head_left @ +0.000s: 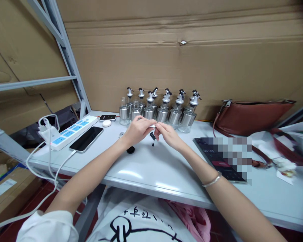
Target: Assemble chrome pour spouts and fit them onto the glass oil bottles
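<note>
My left hand (139,129) and my right hand (168,135) meet above the table, fingers pinched together on a small white piece (153,126). Its exact kind cannot be made out, since fingertips cover most of it. Just below the fingers is a small black part (153,136), close to my right hand, and a tiny black bit (153,145) lies on the table. A round black cap (130,150) rests by my left wrist. Partly hidden behind that wrist is a clear, shiny ring-like piece (121,134).
Several glass bottles (162,115) with metal sleeves stand behind my hands, most with pourer tops. A power strip (74,131), a phone (87,139) and a round white object (106,123) are at left. A tablet (217,159) and a brown bag (252,117) lie right.
</note>
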`<state>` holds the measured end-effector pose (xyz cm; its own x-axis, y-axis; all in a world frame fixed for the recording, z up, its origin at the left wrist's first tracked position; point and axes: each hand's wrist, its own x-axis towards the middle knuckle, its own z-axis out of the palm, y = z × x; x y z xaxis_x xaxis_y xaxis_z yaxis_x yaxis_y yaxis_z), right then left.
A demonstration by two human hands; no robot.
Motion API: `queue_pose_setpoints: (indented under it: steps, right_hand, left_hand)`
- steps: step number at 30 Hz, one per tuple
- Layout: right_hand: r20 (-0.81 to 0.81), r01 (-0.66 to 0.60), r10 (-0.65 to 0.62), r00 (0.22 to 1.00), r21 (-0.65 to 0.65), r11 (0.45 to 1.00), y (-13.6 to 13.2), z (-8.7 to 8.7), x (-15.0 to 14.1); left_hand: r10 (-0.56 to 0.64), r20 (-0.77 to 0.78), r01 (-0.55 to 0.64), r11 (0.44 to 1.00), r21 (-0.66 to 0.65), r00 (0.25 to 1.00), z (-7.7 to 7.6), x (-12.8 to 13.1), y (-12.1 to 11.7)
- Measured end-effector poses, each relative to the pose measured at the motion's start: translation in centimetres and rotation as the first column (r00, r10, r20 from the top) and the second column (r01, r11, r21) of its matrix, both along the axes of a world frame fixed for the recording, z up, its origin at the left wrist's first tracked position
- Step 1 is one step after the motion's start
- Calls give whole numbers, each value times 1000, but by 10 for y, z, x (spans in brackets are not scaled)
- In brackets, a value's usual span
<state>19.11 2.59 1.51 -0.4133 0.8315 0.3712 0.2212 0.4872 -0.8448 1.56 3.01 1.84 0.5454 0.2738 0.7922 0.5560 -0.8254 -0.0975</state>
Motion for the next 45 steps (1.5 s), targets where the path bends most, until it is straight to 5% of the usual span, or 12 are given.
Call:
queue_pose_setpoints:
  steps: [13,17,23,30,45]
  right_hand:
    - [-59,6,-12,998,-113,994,5,9,10]
    - [136,26,-17,991,-62,998,9,8,17]
    - [517,7,19,856,-48,999,6,7,19]
    - [604,-10,71,794,-103,995,5,2,16]
    - [587,-124,154,795,-91,988,-2,-1,6]
  left_hand:
    - [22,-57,-29,992,-123,998,6,-12,9]
    - [83,-62,-91,984,-151,995,4,-22,17]
    - [101,-112,-119,979,-168,989,-3,-27,26]
    - [106,-130,-128,977,-171,986,-4,-28,27]
    - [111,-101,-125,981,-146,989,0,-23,20]
